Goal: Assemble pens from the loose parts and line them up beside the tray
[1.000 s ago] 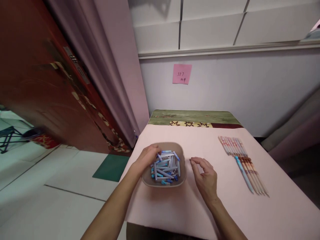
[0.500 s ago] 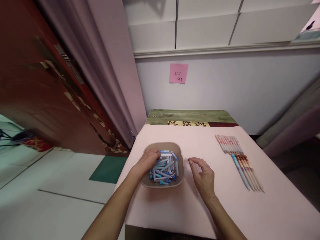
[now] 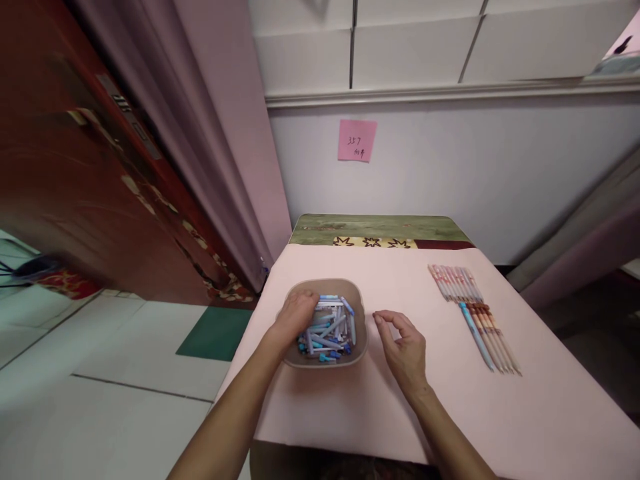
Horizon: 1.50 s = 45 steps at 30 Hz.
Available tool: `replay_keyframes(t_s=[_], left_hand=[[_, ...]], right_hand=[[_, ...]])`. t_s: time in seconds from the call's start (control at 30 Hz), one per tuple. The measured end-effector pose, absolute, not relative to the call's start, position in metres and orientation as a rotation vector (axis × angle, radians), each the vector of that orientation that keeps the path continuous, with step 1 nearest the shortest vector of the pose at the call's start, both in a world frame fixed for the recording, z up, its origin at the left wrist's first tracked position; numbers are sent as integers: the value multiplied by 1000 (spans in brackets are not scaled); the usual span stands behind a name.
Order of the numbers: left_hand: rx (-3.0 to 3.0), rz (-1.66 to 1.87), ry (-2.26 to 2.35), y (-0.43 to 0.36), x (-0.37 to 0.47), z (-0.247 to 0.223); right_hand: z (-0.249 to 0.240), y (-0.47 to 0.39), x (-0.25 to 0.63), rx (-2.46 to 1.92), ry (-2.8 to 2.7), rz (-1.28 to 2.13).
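Note:
A beige bin (image 3: pixel 356 350) on the pink-covered table holds a jumble of blue, white and pale purple pens (image 3: pixel 327 333). My left hand (image 3: pixel 297 313) reaches over the bin's left side, its fingers down by the pens. Its fingertips are partly hidden, so any grip is unclear. Just right of the bin, my right hand (image 3: pixel 406 347) hovers with thumb and forefinger pinched together. Anything between them is too small to make out. Further right, a row of pink-patterned pens (image 3: pixel 455 283) lies above a row of brown-topped pens (image 3: pixel 495 339), with one blue pen (image 3: pixel 477 337) at that row's left end.
The table's pink cover (image 3: pixel 390 407) stops short of a green patterned strip (image 3: pixel 380 227) at the back. A pink note (image 3: pixel 357 141) is stuck on the wall behind. To the left are a purple curtain (image 3: pixel 215 133) and a red door (image 3: pixel 65 187).
The whole view has shifted slightly, with things sitting a little higher. Both hands keep nearly the same places relative to the bin, and the pen rows look the same.

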<state>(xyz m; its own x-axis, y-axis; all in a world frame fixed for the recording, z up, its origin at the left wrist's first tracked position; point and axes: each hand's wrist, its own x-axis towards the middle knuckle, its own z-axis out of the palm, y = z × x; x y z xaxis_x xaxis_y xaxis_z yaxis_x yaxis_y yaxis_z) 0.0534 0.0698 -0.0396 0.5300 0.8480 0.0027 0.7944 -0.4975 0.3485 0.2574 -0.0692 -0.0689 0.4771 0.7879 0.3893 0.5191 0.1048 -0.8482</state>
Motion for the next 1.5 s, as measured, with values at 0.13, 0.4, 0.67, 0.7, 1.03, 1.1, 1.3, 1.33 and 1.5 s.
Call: replay_keyframes(t_s=[0.13,0.4,0.67,0.7,1.03,1.1,1.3,1.33,1.5], left_hand=[[2172,706,1311,52,45,-24],[1079,1284,1128,11,25,-19],[795,1205,1019,23,18,-19],[777,1193,995,25,20,-19],[872,1242,1002,41,60,-35],[912,1236,1058,42,67,-35],[935,1267,1051,45,89,-20],[907,1274,1030,46,92,-19],[884,1365,1072,48,93,-27]], right_hand=[[-67,-69,258,-1557,-1185,297],[-49,-47,246,-1532,-1608,109],[-58,-25,233,-1897,-1728,187],[-59,-23,236,-1932,-1705,264],[-61,-9,277,-2131,-1523,275],[-56,-9,281,-2166,-1545,235],[-31,5,273,-1950,-1857,85],[-28,9,269,-1900,-1948,163],[-33,27,241,-1770,-2238,455]])
